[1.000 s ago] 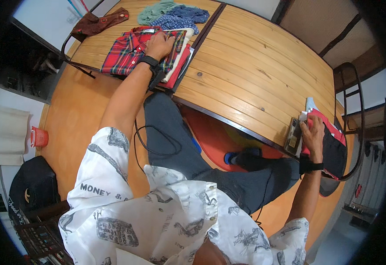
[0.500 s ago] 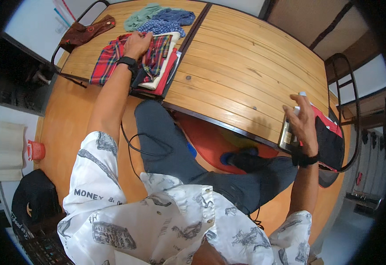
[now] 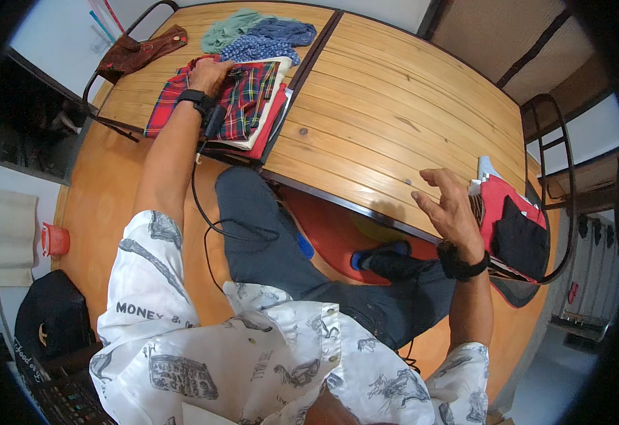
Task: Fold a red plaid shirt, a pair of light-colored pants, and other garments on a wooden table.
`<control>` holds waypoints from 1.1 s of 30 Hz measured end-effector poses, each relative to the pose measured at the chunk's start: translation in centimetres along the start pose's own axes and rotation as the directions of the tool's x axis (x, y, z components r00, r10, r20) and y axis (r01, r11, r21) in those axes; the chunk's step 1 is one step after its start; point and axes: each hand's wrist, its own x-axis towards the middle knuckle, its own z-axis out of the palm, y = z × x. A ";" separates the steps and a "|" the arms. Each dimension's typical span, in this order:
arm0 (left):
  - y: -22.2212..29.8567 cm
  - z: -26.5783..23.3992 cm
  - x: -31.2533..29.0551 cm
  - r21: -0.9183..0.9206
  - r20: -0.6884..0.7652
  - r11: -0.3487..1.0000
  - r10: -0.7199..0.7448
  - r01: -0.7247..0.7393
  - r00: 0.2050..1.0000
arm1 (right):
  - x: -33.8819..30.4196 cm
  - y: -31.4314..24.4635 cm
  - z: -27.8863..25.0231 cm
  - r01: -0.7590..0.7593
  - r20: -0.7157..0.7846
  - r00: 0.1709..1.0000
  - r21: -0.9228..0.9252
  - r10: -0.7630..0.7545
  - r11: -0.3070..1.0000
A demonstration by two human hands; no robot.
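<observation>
Plaid shirt (image 3: 253, 92): folded, left of the dark seam (image 3: 321, 42) in the bench (image 3: 394, 120), above cream cloth (image 3: 282, 71).
Left hand (image 3: 210, 75): on the shirt, left of the seam; cannot tell whether its grip pinches fabric.
Right hand (image 3: 453, 209): right of the seam, grip loose and empty.
Risk: folds could slip if the dangling cable (image 3: 194, 185) snags and jerks the left wrist.

I see a red basket (image 3: 55, 240) near a pale curtain (image 3: 1, 234). A red mat (image 3: 324, 228) lies on the orange floor (image 3: 111, 198).
</observation>
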 end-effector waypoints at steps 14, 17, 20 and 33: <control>12.6 -16.0 -14.2 -0.422 -0.252 0.786 0.377 -0.452 0.891 | 2.9 -3.2 -0.8 0.132 -0.046 0.991 0.098 -0.128 0.986; 15.0 -19.2 -18.7 -0.408 -0.299 0.608 0.615 -0.681 0.729 | 4.7 -4.7 -2.2 0.182 -0.156 0.974 0.100 -0.165 0.978; 15.8 -21.0 -20.9 -0.472 -0.349 0.470 0.677 -0.746 0.648 | 6.3 -7.1 -4.2 0.283 -0.359 0.897 0.019 -0.257 0.959; 22.9 -17.8 -21.2 -0.955 0.033 0.189 0.831 -0.227 0.555 | 5.8 -9.7 -3.2 0.228 -0.199 0.968 0.443 -0.153 0.867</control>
